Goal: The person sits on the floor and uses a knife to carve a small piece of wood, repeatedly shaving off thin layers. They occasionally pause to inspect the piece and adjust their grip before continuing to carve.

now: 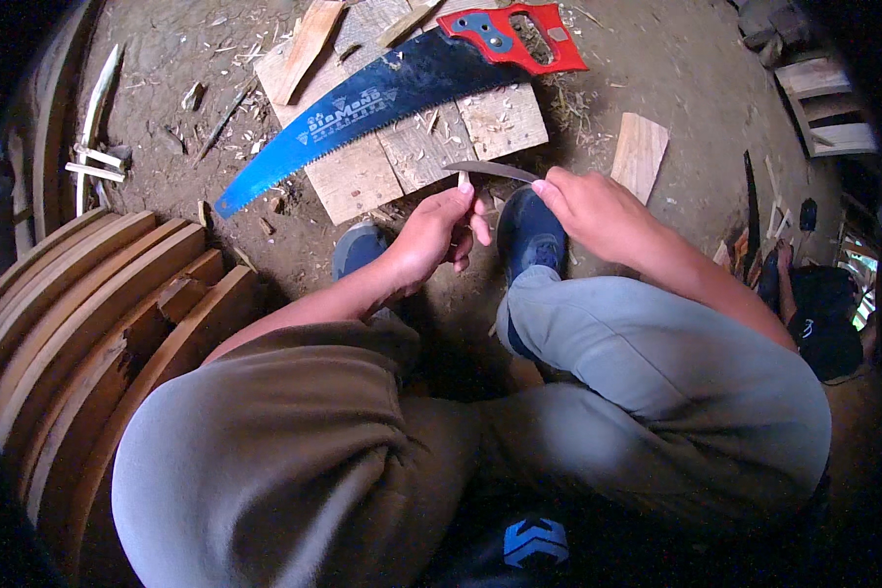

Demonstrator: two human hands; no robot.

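My left hand (433,231) pinches a small, pale sliver of wood (464,181) between thumb and fingers, with its tip pointing up. My right hand (590,210) is closed round the handle end of a knife (495,170); the handle itself is mostly hidden in my grip. The knife's thin curved blade reaches left to the top of the sliver; whether it touches cannot be made out. Just beyond my hands, a handsaw (363,110) with a blue blade and red handle lies across flat wooden boards (358,181) strewn with shavings.
Long wooden planks (98,294) are stacked at my left. A loose wood block (640,155) lies on the dirt floor (191,73) beyond my right hand. My shoes (536,233) stand near the boards. At the far right sits another person (826,318) in dark clothing.
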